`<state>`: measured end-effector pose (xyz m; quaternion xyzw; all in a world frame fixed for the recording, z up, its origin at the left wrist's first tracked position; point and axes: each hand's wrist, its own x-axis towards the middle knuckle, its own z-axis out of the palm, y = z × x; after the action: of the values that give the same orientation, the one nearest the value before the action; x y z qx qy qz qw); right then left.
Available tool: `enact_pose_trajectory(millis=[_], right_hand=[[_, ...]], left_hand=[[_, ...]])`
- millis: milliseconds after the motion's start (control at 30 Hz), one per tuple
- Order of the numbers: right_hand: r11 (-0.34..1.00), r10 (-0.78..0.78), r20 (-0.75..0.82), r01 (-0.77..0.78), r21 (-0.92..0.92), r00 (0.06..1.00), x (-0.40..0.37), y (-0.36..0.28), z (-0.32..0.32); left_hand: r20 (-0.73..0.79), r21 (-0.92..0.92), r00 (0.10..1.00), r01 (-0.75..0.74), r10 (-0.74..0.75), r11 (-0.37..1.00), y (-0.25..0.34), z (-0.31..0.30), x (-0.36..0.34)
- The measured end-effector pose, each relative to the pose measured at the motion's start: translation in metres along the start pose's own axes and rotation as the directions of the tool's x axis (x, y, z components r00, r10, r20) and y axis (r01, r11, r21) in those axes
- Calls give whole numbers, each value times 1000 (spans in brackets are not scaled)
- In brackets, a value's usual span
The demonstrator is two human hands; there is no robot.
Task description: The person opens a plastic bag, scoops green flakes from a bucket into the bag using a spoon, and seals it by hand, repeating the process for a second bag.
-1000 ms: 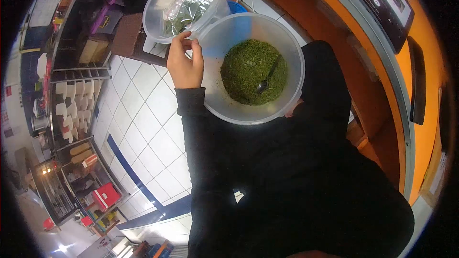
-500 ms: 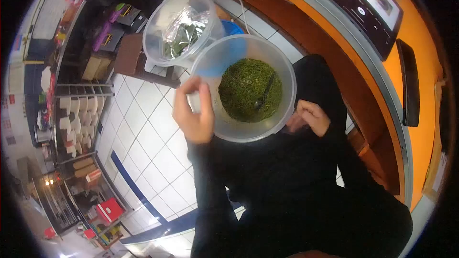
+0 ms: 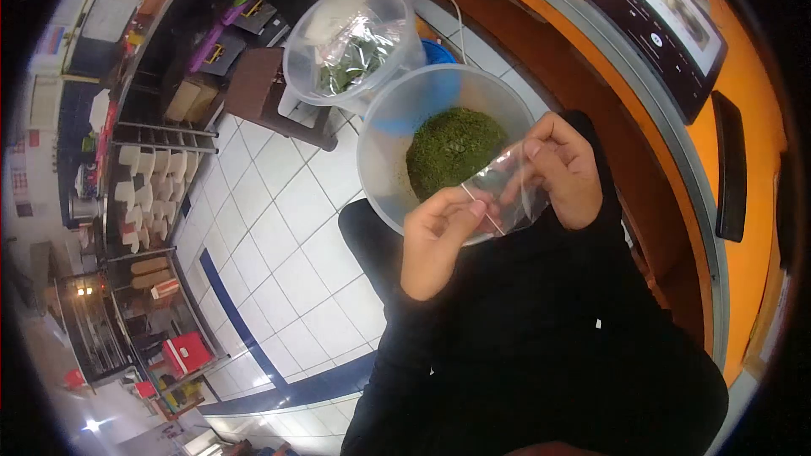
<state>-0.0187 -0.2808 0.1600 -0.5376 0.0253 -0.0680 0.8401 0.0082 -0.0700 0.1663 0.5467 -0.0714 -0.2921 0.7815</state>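
Observation:
In front of me, a small clear plastic bag [image 3: 512, 186] is stretched between my two hands, over the near right part of a large translucent bucket [image 3: 384, 196]. My left hand [image 3: 439, 241] pinches the bag near its white-edged end. Fingers of my right hand [image 3: 568, 173] grip the other end. Inside the bucket lies a heap of chopped dried green herb [image 3: 448, 148]. The bag and my hands cover part of the heap and the near right rim. The bucket sits at my lap.
Behind stands a second translucent bucket [image 3: 304, 76] holding clear bags with green leaves [image 3: 351, 67]. A brown stool [image 3: 253, 89] is beside it. On the right, an orange counter [image 3: 748, 203] carries a tablet [image 3: 667, 42] and a black bar-shaped object [image 3: 729, 169]. Shelving [image 3: 160, 139] lines the left.
My hands, apart at opposite sides of the bucket before, have come together at its near right side, and the clear bag now shows between them. The black spoon in the herb no longer shows.

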Motion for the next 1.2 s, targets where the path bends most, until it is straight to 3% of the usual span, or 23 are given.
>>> enact_pose_trajectory(millis=[100, 167, 233, 300, 333, 367, 400, 433, 467, 533, 567, 700, 800, 867, 1000, 1067, 1200], right_hand=[[1000, 7, -60, -7, 5, 998, 9, 1, 4], [998, 53, -43, -53, 16, 998, 12, 4, -1], [995, 98, -28, -98, 23, 995, 14, 9, 4], [943, -174, -258, 85, -322, 950, 15, 14, 24], [942, -180, -252, 93, -321, 951, 15, 11, 25], [787, -305, -86, 200, -584, 948, 15, 5, 24], [550, -374, 107, 313, -774, 921, 14, 2, 23], [611, -211, 166, 263, -747, 963, 12, 1, 21], [608, -217, 170, 269, -747, 961, 11, 1, 23], [635, 4, 284, 217, -742, 959, 12, 6, 28], [702, 14, 260, 176, -690, 966, 12, 13, 28], [722, 46, 199, 105, -684, 979, 9, 23, 30], [614, -73, 219, 217, -759, 973, 7, 25, 31], [608, 15, 242, 183, -772, 970, 7, 11, 37], [629, -22, 248, 206, -749, 968, 7, 25, 29], [713, 29, 203, 122, -690, 979, 6, 24, 30], [697, 86, 184, 73, -714, 979, 5, 19, 29]], left_hand=[[-60, -21, 998, -17, 15, 1000, 8, -3, 5], [-57, 119, 998, -33, 40, 992, 10, -9, 6], [-65, 144, 995, -66, 76, 987, 7, -13, 7], [-75, 169, 991, -99, 113, 981, 3, -18, 10], [-97, 179, 984, -128, 147, 976, 1, -20, 12], [-120, 188, 976, -158, 183, 969, 0, -22, 14], [-120, 190, 974, -168, 192, 967, 0, -24, 16], [-142, 232, 977, -126, 162, 964, 0, -25, 17], [-164, 273, 978, -83, 131, 958, -1, -25, 18], [-173, 279, 972, -107, 159, 954, -4, -20, 20], [-185, 285, 966, -126, 183, 950, -6, -18, 22], [-218, 309, 954, -133, 207, 942, -6, -16, 24], [-229, 342, 952, -118, 204, 932, -7, -17, 25], [-223, 308, 958, -105, 179, 946, -9, -19, 25], [-227, 359, 956, -95, 186, 928, -9, -22, 25], [-186, 406, 973, -54, 140, 912, -3, -23, 24], [-151, 381, 978, -77, 144, 921, -6, -27, 24]])
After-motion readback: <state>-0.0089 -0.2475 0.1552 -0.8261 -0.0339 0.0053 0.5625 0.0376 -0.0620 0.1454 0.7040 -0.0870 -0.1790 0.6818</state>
